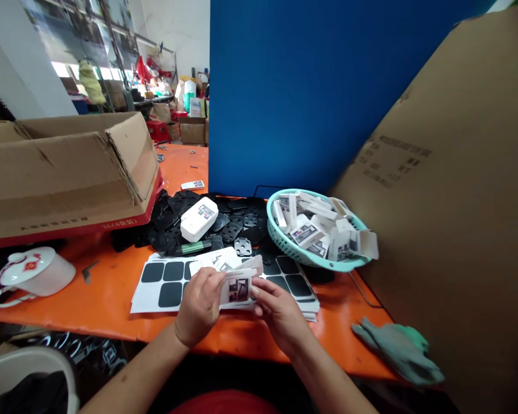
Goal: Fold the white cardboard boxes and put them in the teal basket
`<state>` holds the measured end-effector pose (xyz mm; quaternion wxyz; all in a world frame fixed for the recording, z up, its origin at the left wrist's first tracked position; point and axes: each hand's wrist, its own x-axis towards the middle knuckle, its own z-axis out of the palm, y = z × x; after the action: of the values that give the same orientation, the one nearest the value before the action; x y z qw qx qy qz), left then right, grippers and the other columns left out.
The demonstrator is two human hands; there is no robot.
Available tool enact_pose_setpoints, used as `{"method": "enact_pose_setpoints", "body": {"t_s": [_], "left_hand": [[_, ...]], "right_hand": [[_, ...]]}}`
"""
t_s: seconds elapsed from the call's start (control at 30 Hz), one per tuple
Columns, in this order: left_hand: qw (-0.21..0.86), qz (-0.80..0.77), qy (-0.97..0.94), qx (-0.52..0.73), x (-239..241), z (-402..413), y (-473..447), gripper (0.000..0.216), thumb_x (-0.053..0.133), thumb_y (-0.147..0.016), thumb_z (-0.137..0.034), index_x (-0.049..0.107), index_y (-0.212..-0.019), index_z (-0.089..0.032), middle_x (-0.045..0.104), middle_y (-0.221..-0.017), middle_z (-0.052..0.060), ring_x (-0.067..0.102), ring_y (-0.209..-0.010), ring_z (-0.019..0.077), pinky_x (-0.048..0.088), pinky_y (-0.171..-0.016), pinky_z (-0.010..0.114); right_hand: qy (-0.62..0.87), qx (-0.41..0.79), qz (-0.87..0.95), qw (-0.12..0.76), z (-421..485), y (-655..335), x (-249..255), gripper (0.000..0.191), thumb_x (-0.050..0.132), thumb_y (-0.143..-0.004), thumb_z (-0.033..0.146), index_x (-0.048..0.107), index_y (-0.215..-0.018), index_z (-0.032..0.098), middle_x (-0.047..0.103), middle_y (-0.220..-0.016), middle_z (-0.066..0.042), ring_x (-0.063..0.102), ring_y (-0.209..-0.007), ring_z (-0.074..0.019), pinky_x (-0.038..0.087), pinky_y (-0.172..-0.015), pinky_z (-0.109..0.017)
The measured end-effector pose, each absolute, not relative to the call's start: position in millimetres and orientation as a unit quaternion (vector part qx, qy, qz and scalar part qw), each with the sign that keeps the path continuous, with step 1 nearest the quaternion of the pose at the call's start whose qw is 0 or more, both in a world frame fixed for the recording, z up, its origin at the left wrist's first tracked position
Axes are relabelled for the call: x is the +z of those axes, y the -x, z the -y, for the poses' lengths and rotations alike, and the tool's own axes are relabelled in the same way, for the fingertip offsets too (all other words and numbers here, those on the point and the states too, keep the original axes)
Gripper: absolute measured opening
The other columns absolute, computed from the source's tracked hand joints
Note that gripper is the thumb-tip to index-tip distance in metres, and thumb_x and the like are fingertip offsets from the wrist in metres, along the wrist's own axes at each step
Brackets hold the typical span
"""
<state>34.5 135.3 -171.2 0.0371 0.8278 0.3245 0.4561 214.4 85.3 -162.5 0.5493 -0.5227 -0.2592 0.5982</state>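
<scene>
Between my two hands is a small white printed box point(238, 290) with a flap standing up at its top. My left hand point(201, 302) grips its left side, and the fingers of my right hand point(276, 307) pinch its right edge. Beneath them lies a stack of white sheets point(140, 302) bearing black rounded squares. A white printed card point(216, 257) rests on the stack just behind my left hand. Farther back, a stack of white printed cards point(200, 219) sits on a heap of black plastic parts point(233, 230).
A turquoise basket point(280, 244) full of small white boxes stands right of the sheets. Grey-green gloves point(401, 351) lie at the table's front right edge. On the left are a lidded white mug point(41, 273) and a large cardboard box point(56, 178). A blue panel point(285, 98) rises behind.
</scene>
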Motion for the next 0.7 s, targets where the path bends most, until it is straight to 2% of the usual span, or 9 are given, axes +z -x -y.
{"method": "enact_pose_setpoints", "body": {"t_s": [0.1, 0.2, 0.27, 0.3, 0.37, 0.43, 0.5, 0.6, 0.7], "left_hand": [[-0.004, -0.34, -0.842, 0.42, -174, -140, -36, 0.029, 0.041, -0.093, -0.009, 0.056, -0.117, -0.015, 0.06, -0.098, 0.012, 0.058, -0.089, 0.021, 0.052, -0.078, 0.035], [-0.089, -0.353, -0.871, 0.329, -165, -138, -39, 0.028, 0.05, -0.094, -0.024, 0.058, -0.119, -0.018, 0.063, -0.115, 0.015, 0.057, -0.107, 0.0297, 0.044, -0.095, 0.05], [-0.126, -0.361, -0.886, 0.263, -155, -128, -42, 0.043, 0.058, -0.089, -0.036, 0.054, -0.128, -0.017, 0.056, -0.132, 0.017, 0.047, -0.124, 0.0373, 0.03, -0.106, 0.06], [-0.129, -0.368, -0.89, 0.235, -152, -122, -44, 0.053, 0.06, -0.087, -0.041, 0.051, -0.132, -0.015, 0.054, -0.135, 0.019, 0.045, -0.127, 0.0392, 0.028, -0.107, 0.061], [-0.117, -0.39, -0.893, 0.191, -150, -109, -47, 0.067, 0.065, -0.081, -0.044, 0.047, -0.135, -0.009, 0.059, -0.125, 0.023, 0.054, -0.115, 0.0392, 0.038, -0.099, 0.058], [-0.11, -0.411, -0.89, 0.164, -154, -98, -51, 0.073, 0.069, -0.075, -0.038, 0.046, -0.136, -0.005, 0.065, -0.113, 0.022, 0.063, -0.094, 0.0339, 0.05, -0.082, 0.048], [-0.114, -0.427, -0.884, 0.153, -161, -90, -53, 0.073, 0.069, -0.072, -0.03, 0.045, -0.136, -0.005, 0.065, -0.113, 0.022, 0.065, -0.083, 0.0295, 0.052, -0.069, 0.04], [-0.102, -0.444, -0.875, 0.165, -167, -86, -55, 0.065, 0.062, -0.075, -0.022, 0.045, -0.135, -0.003, 0.065, -0.112, 0.024, 0.066, -0.08, 0.0297, 0.052, -0.063, 0.038], [0.0, -0.441, -0.88, 0.176, -165, -87, -52, 0.045, 0.051, -0.083, -0.016, 0.052, -0.126, -0.006, 0.07, -0.094, 0.018, 0.067, -0.072, 0.0274, 0.05, -0.059, 0.035]], "right_hand": [[0.515, 0.616, 0.247, 0.542, -81, -213, -164, 0.041, 0.086, -0.059, 0.038, 0.064, -0.085, 0.015, 0.068, -0.073, -0.001, 0.058, -0.047, -0.0094, 0.04, -0.047, -0.021], [0.502, 0.621, 0.246, 0.549, -85, -213, -169, 0.04, 0.085, -0.061, 0.043, 0.058, -0.075, 0.017, 0.066, -0.064, 0.002, 0.06, -0.045, -0.0111, 0.039, -0.045, -0.02], [0.491, 0.625, 0.25, 0.553, -86, -214, -168, 0.041, 0.083, -0.062, 0.046, 0.056, -0.073, 0.018, 0.062, -0.054, 0.004, 0.055, -0.04, -0.0094, 0.039, -0.044, -0.019], [0.485, 0.628, 0.253, 0.553, -86, -215, -167, 0.04, 0.083, -0.063, 0.046, 0.057, -0.074, 0.018, 0.062, -0.052, 0.005, 0.053, -0.039, -0.0082, 0.038, -0.043, -0.019], [0.475, 0.638, 0.265, 0.546, -82, -215, -162, 0.038, 0.084, -0.062, 0.043, 0.06, -0.076, 0.017, 0.064, -0.054, 0.004, 0.05, -0.037, -0.0067, 0.036, -0.041, -0.018], [0.467, 0.651, 0.279, 0.53, -77, -213, -155, 0.037, 0.084, -0.063, 0.042, 0.064, -0.077, 0.015, 0.067, -0.061, 0.0, 0.049, -0.035, -0.0057, 0.031, -0.038, -0.017], [0.461, 0.664, 0.288, 0.513, -71, -210, -149, 0.035, 0.083, -0.064, 0.042, 0.065, -0.076, 0.015, 0.068, -0.064, -0.001, 0.048, -0.033, -0.0045, 0.027, -0.035, -0.016], [0.459, 0.666, 0.306, 0.503, -64, -205, -142, 0.033, 0.079, -0.068, 0.043, 0.062, -0.073, 0.015, 0.066, -0.068, 0.001, 0.042, -0.031, -0.0011, 0.023, -0.032, -0.014], [0.474, 0.642, 0.358, 0.485, -58, -206, -137, 0.031, 0.074, -0.073, 0.044, 0.06, -0.074, 0.017, 0.062, -0.066, 0.003, 0.039, -0.03, -0.0011, 0.022, -0.03, -0.015]]}}
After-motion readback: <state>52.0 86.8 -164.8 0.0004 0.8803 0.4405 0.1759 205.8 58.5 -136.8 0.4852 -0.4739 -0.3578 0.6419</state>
